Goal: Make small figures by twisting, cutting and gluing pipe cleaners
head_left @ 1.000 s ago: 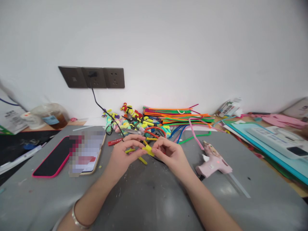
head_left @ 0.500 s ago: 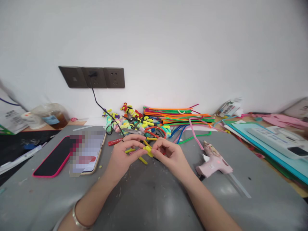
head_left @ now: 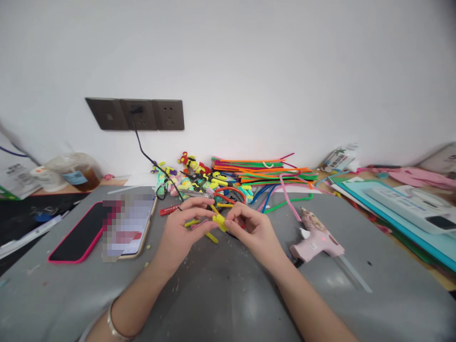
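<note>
Between my two hands, just above the grey table mat (head_left: 228, 294), is a small bent piece of yellow pipe cleaner (head_left: 220, 221). My left hand (head_left: 185, 227) pinches its left side between thumb and fingers. From the right, my right hand (head_left: 251, 229) grips the other side with thumb and forefinger. Other yellow pipe cleaner pieces (head_left: 213, 238) lie under and behind the fingers, partly hidden. Behind the hands lie scissors with red handles (head_left: 237, 191) and a red-handled tool (head_left: 168, 210).
A pink glue gun (head_left: 317, 242) with a clear stick lies right. Two phones, one pink-edged (head_left: 80, 232), lie left. Bundled pipe cleaners (head_left: 263, 171) and small pipe-cleaner figures (head_left: 192, 164) line the wall. A black cord (head_left: 142, 149) runs down from the socket. Turquoise folders (head_left: 402, 228) are far right.
Both hands keep nearly the same place and grip. The yellow piece between the fingertips has turned very slightly.
</note>
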`<action>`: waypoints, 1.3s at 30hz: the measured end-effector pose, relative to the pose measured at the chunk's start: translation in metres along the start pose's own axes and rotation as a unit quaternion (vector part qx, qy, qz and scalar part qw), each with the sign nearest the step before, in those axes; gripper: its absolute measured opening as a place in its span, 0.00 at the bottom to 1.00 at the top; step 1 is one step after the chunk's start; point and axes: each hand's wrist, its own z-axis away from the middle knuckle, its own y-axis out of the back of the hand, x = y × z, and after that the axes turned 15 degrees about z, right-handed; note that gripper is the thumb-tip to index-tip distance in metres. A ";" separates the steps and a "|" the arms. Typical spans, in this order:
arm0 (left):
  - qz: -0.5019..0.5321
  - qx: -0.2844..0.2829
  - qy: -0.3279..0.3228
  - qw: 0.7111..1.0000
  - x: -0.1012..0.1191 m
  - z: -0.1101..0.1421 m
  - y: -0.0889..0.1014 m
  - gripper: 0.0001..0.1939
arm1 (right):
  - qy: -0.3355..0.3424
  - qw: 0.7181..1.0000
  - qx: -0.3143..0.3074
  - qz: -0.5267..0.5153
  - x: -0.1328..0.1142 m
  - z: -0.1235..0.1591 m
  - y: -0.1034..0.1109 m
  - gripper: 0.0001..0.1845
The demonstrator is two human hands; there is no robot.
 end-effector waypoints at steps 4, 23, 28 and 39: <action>0.000 -0.005 -0.001 1.000 0.001 0.001 -0.001 0.05 | -0.007 1.000 -0.004 -0.013 0.000 0.000 0.000 0.10; -0.034 -0.005 -0.005 0.999 0.003 0.000 -0.003 0.03 | -0.015 1.000 -0.011 -0.008 -0.002 -0.001 0.001 0.12; -0.030 -0.004 0.003 1.000 0.005 -0.001 -0.003 0.05 | -0.016 1.000 -0.012 0.003 -0.002 -0.001 0.001 0.13; -0.009 0.010 0.035 0.999 0.004 0.002 -0.006 0.03 | 0.036 0.998 0.023 0.042 -0.003 0.000 0.001 0.09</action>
